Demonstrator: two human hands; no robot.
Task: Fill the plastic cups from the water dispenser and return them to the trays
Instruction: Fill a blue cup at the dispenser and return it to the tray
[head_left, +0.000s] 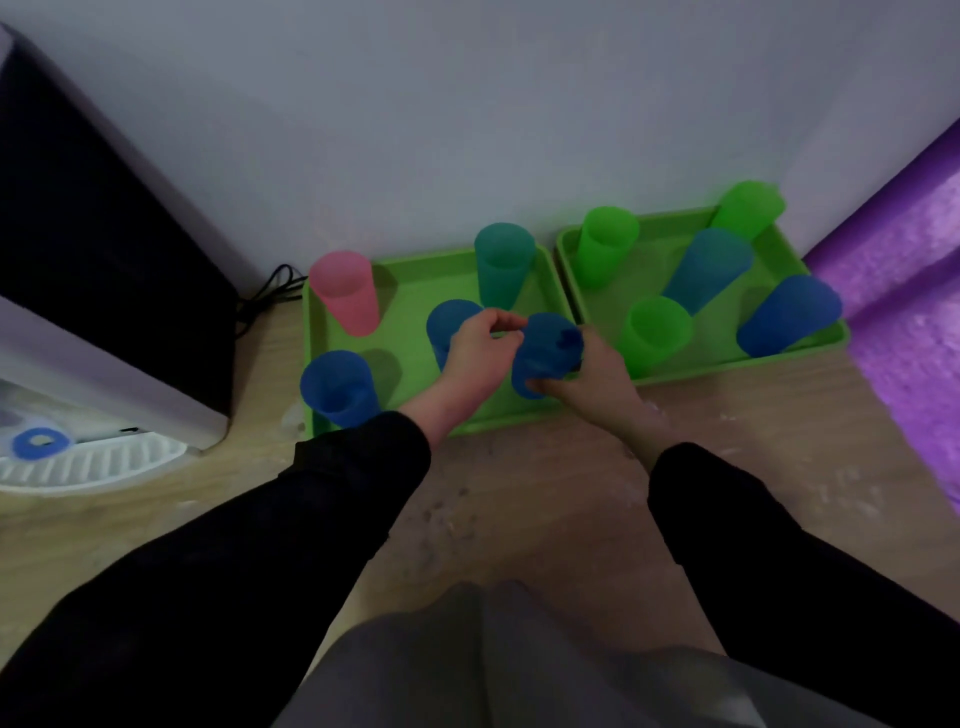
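Over the left green plastic tray (415, 280), right hand (592, 371) wraps a blue plastic cup (543, 348), likely for filling; left hand (475, 353) curled, grip unclear

Wears a plain black top with long sleeves. Shows the left sleeve (234, 545) loose and softly creased, ending in a cuff at the wrist, and the right sleeve (779, 561) in the same black, cuffed likewise. Leaves the left hand (480, 358) and right hand (597, 374) bare. Wears smooth grey cloth (493, 665) over the legs, parted by a darker fold down the middle.
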